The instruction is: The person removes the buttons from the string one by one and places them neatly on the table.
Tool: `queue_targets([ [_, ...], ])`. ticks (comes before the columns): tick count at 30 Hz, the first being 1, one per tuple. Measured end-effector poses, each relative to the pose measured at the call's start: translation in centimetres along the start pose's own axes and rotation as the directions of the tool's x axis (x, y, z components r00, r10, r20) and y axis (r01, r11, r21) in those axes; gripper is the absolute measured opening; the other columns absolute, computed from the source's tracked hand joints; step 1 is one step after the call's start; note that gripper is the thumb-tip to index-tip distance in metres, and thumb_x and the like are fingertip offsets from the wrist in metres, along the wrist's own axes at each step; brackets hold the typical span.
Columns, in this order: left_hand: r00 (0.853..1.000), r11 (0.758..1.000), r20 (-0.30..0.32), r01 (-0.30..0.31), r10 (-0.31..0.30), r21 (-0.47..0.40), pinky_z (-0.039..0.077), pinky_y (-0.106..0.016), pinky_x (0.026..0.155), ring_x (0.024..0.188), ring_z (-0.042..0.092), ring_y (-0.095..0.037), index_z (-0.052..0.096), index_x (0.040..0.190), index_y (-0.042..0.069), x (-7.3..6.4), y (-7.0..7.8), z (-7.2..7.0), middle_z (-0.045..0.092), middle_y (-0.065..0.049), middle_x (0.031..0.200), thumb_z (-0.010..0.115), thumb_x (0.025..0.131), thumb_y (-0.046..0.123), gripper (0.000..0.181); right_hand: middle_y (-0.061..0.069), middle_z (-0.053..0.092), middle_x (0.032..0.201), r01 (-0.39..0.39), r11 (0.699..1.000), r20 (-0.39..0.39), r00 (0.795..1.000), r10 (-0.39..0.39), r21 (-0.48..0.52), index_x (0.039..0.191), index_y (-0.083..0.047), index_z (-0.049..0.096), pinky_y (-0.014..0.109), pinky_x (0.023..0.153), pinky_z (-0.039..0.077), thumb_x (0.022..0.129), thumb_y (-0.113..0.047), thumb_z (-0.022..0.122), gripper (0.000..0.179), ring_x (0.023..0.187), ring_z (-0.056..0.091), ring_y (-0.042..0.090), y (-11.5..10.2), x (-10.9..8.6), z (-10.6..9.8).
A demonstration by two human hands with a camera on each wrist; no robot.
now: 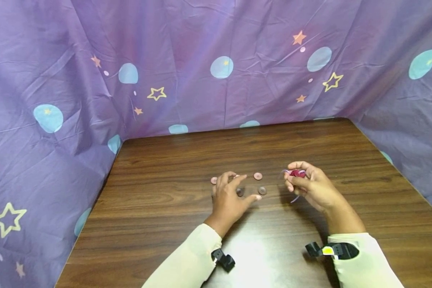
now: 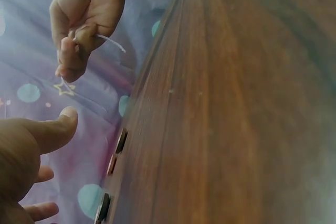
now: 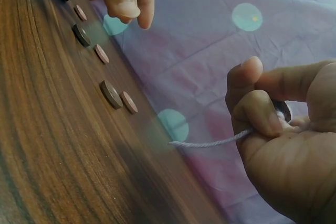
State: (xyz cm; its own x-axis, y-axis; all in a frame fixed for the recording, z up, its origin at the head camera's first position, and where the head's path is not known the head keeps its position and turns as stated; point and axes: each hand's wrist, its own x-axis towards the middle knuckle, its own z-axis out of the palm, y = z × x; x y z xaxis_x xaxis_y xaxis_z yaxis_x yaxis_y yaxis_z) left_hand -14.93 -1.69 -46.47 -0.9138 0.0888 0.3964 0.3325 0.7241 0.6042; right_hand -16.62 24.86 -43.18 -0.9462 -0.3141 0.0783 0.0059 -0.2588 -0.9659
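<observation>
My right hand [image 1: 317, 190] pinches a small dark red bundle [image 1: 297, 173], which looks like one or more buttons, above the wooden table. A pale cord [image 3: 210, 144] runs out of its fingers with a loose end. Most of the bundle is hidden in the right wrist view, where only a dark rounded edge [image 3: 284, 110] shows. My left hand [image 1: 228, 202] hovers over loose buttons, thumb and fingers spread, holding nothing. Near it lie a pink button [image 1: 257, 176], a brown button [image 1: 262, 191] and a darker button [image 1: 240, 192]. Its fingers partly cover others.
Another pink button [image 1: 214, 181] lies just left of the left hand. The brown wooden table [image 1: 158, 216] carries the loose buttons in its middle. A purple cloth [image 1: 187, 48] with stars and blue spots hangs behind and beside the table.
</observation>
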Motion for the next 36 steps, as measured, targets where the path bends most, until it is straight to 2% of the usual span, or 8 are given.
queue_targets([
  [4,1.000,1.000,-0.005,-0.017,0.017,0.002,0.037,-0.067,0.122,0.137,0.060,-0.031,0.076,0.136,0.015,-0.2,-0.3,-0.4,0.066,-0.013,0.141,0.099,0.074,0.047,0.074,-0.005,0.075,0.098,0.006,0.999,0.029,1.000,-0.004,-0.050,0.123,-0.007,0.048,0.017,0.058,0.047,0.114,-0.006,0.052,0.010,0.072,0.064,0.007,0.0,-0.1,-0.1],
  [7,1.000,1.000,-0.002,-0.013,0.013,0.008,0.037,-0.067,0.122,0.138,0.059,-0.034,0.075,0.138,0.015,-0.5,-0.5,-0.9,0.065,-0.014,0.142,0.099,0.074,0.047,0.076,-0.005,0.075,0.101,0.021,0.996,0.063,0.998,-0.015,-0.089,0.123,-0.008,0.045,0.018,0.054,0.039,0.117,-0.014,0.048,0.009,0.072,0.061,0.006,0.1,-0.1,-0.1],
  [11,1.000,1.000,0.006,0.006,-0.006,-0.018,0.040,-0.064,0.118,0.140,0.056,-0.038,0.073,0.139,0.016,-0.7,-0.5,-1.4,0.064,-0.014,0.144,0.100,0.074,0.046,0.077,-0.005,0.072,0.102,0.024,0.997,0.089,0.996,-0.018,-0.072,0.114,-0.010,0.052,0.018,0.056,0.040,0.116,-0.013,0.048,0.006,0.074,0.059,0.005,0.2,-0.1,0.0],
  [13,1.000,1.000,0.011,0.014,-0.014,-0.027,0.041,-0.064,0.118,0.142,0.054,-0.038,0.073,0.140,0.016,-0.8,-0.5,-1.5,0.064,-0.014,0.144,0.100,0.074,0.046,0.077,-0.005,0.071,0.102,0.022,0.998,0.092,0.996,-0.017,-0.054,0.109,-0.011,0.055,0.017,0.058,0.044,0.116,-0.013,0.049,0.010,0.074,0.059,0.005,0.2,-0.1,-0.1],
  [20,1.000,1.000,0.001,0.001,-0.001,-0.023,0.042,-0.064,0.117,0.142,0.056,-0.039,0.072,0.141,0.014,-1.0,-0.3,-1.6,0.064,-0.013,0.143,0.100,0.073,0.045,0.080,-0.004,0.076,0.099,0.015,0.998,0.114,0.993,-0.008,-0.066,0.109,-0.011,0.051,0.016,0.054,0.039,0.119,-0.024,0.043,0.018,0.067,0.059,0.004,0.5,0.2,-0.1],
  [27,1.000,1.000,0.004,0.006,-0.006,-0.022,0.048,-0.051,0.104,0.135,0.061,-0.031,0.072,0.141,0.015,-1.1,-0.2,-1.4,0.065,-0.012,0.143,0.100,0.073,0.046,0.080,-0.006,0.058,0.100,0.008,0.990,0.074,0.997,0.002,-0.141,0.108,-0.010,0.051,0.017,0.055,0.040,0.118,-0.022,0.046,0.016,0.063,0.052,0.003,0.7,0.0,0.4],
  [32,1.000,0.999,0.023,0.014,-0.013,-0.035,0.047,-0.046,0.100,0.136,0.061,-0.030,0.071,0.143,0.016,-1.2,-0.2,-1.3,0.064,-0.011,0.145,0.099,0.075,0.047,0.080,-0.007,0.056,0.094,0.008,0.987,0.059,0.998,0.001,-0.158,0.103,-0.015,0.053,0.018,0.053,0.038,0.116,-0.015,0.050,0.013,0.062,0.050,0.003,0.8,0.1,0.6],
  [36,1.000,0.998,0.029,0.012,-0.010,-0.058,0.049,-0.049,0.103,0.135,0.061,-0.030,0.071,0.144,0.017,-1.2,-0.1,-1.3,0.064,-0.011,0.144,0.099,0.076,0.046,0.079,-0.007,0.062,0.090,0.025,0.992,0.057,0.998,-0.018,-0.124,0.101,-0.015,0.058,0.028,0.048,0.023,0.114,-0.009,0.052,0.015,0.059,0.049,0.002,1.0,0.2,0.6],
])
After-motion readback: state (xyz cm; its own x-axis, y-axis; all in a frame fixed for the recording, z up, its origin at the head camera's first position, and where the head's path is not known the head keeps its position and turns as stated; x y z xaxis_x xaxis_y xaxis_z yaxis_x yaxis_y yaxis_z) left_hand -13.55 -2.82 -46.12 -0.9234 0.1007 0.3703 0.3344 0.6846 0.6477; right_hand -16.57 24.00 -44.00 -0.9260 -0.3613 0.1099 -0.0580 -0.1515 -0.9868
